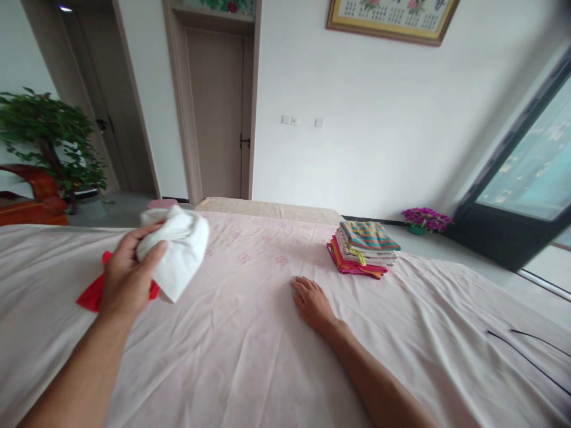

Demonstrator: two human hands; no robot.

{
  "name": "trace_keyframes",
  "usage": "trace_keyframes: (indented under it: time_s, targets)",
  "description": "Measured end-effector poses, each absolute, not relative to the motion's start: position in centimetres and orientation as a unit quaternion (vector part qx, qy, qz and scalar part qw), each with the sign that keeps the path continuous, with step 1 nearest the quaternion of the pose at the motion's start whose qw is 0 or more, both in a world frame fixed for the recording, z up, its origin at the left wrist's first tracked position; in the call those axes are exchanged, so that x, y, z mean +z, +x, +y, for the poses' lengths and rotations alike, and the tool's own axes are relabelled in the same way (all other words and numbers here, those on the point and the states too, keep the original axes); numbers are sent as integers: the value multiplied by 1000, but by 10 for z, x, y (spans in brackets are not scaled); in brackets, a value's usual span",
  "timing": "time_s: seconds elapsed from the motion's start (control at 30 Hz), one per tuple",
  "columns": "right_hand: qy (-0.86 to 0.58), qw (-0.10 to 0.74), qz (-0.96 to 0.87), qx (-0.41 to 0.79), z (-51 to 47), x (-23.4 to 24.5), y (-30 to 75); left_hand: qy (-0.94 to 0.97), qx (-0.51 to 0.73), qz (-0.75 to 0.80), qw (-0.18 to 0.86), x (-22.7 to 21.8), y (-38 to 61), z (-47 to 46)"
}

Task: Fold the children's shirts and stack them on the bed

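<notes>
A bunched white cloth (182, 249) is gripped between the thumb and fingers of my left hand (129, 270), raised over the left part of the pale pink sheet (250, 351). Behind and below that hand lies a crumpled red cloth (93, 294), partly covered by it. My right hand (312, 302) rests palm down on the sheet near the middle, fingers stretched out, holding nothing. To its upper right stands a stack of folded cloths (363, 249), with a striped teal and orange one on top and pink, white and orange layers beneath.
Thin black cords (526, 356) lie at the right. Beyond the sheet's far edge are a beige-covered surface (272, 209), purple flowers (426, 219) in a green pot, and a pink object (163, 203). A leafy plant (49, 137) and wooden chair (33, 193) stand at the left.
</notes>
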State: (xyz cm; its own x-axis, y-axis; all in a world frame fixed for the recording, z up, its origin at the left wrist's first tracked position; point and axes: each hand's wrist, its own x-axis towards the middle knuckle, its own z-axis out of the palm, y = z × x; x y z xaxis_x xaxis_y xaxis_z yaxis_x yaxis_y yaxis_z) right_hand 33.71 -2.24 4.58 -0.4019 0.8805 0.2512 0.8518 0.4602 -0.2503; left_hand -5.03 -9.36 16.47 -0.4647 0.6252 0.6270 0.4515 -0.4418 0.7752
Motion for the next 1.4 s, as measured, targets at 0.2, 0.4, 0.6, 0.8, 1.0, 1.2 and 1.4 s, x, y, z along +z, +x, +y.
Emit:
trace_keyframes:
  time_s: [0.2, 0.4, 0.6, 0.8, 1.0, 1.2, 1.4]
  targets:
    - [-509, 240, -822, 92, -22, 46, 342, 625, 501, 566, 195, 116, 0, -77]
    - [-505, 299, -794, 156, -17, 47, 344, 675, 415, 584, 176, 61, 16, -68]
    - [-509, 343, -769, 177, -25, 56, 346, 729, 375, 544, 180, 53, 55, -83]
    - [-458, 300, -830, 110, -31, 54, 338, 741, 356, 545, 166, 44, 67, -83]
    - [-483, 499, -678, 242, -17, 41, 349, 562, 539, 580, 239, 50, 42, -78]
    - [-425, 666, -421, 445, -9, 43, 359, 423, 666, 576, 216, 57, 15, -74]
    - [-392, 621, -364, 573, -6, 48, 365, 454, 574, 650, 204, 45, -1, -68]
